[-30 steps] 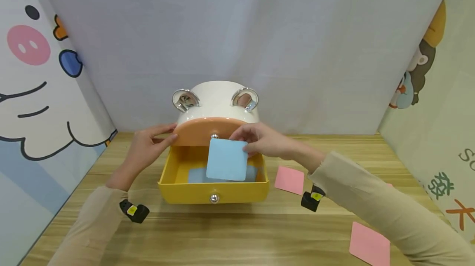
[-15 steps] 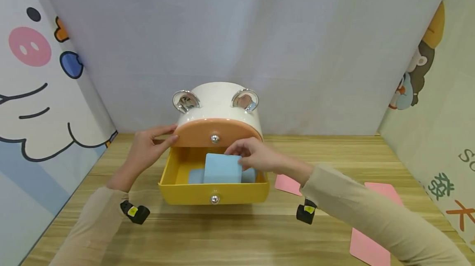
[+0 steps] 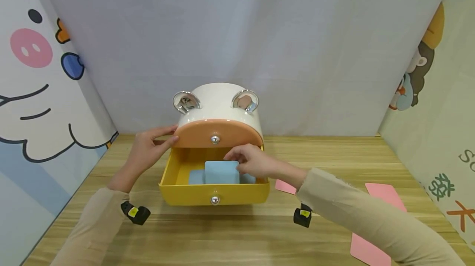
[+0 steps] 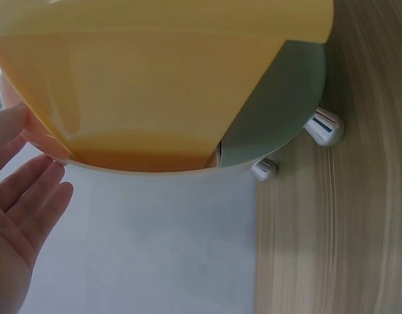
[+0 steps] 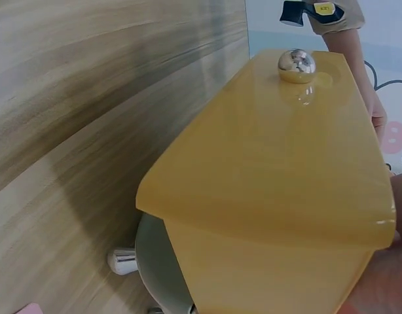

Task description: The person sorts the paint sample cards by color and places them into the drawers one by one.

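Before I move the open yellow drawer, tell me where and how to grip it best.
I would pinch the round silver knob at mid-front of the yellow drawer, coming from the person's side: it stands out from the smooth face, with nothing in front of it. The right hand should probably leave the drawer first, since it pinches a blue card there.
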The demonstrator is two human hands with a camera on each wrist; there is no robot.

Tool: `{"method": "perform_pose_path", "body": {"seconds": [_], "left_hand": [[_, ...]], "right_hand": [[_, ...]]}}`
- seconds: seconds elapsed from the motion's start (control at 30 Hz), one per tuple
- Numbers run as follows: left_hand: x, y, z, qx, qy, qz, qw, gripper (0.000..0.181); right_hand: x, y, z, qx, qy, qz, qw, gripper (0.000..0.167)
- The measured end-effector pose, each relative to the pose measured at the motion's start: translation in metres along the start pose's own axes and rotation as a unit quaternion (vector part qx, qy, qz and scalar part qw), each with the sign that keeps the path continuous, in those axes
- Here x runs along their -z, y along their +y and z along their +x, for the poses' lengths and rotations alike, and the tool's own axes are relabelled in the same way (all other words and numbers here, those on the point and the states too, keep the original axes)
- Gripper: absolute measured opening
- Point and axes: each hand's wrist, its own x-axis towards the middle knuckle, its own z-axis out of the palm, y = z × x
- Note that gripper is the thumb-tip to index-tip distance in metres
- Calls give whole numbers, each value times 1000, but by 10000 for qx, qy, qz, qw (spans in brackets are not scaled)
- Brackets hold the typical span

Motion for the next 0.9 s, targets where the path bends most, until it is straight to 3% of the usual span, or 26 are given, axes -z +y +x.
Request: {"method": "perform_pose_path", "body": {"seconds": [0.17,0.4,0.6,0.7,0.9], "left_hand": [[-1,-1,0,-8,12,-8,10000,34],[-1,0,0,-26,16,-45,10000,34],[-1,0,0,-16,16,-52,10000,34],[-1,1,0,-9,37,-99,9999,33],[-1,0,0,-4,35,-47,10000,33]], "right_hand": [[5,0,-5,294,189,-431,9985,30],[17,-4,-15,501,571,46,9971,27],[22,-9,-30,400,914,536,9936,30],[18,-14,-41,187,1243,934,9877,32],[-3,-27,-63,-39,2157,1396,9664,32]]}}
